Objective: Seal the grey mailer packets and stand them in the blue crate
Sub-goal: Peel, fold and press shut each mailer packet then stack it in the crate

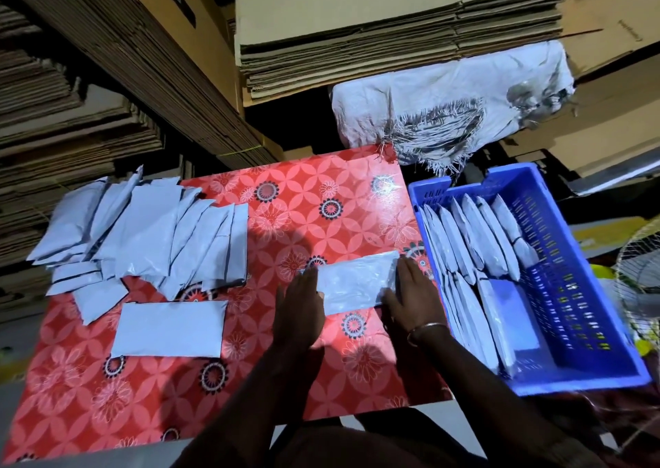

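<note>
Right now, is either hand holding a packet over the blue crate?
No. Both the left hand and right hand press flat on one grey packet lying on the red table, beside the blue crate.

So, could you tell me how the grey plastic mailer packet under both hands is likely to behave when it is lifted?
The grey plastic mailer packet looks glossy and crinkled, so it is probably slippery and floppy. It bulges only slightly, so it is likely light. The left hand and right hand press it flat on the red patterned tabletop.
</note>
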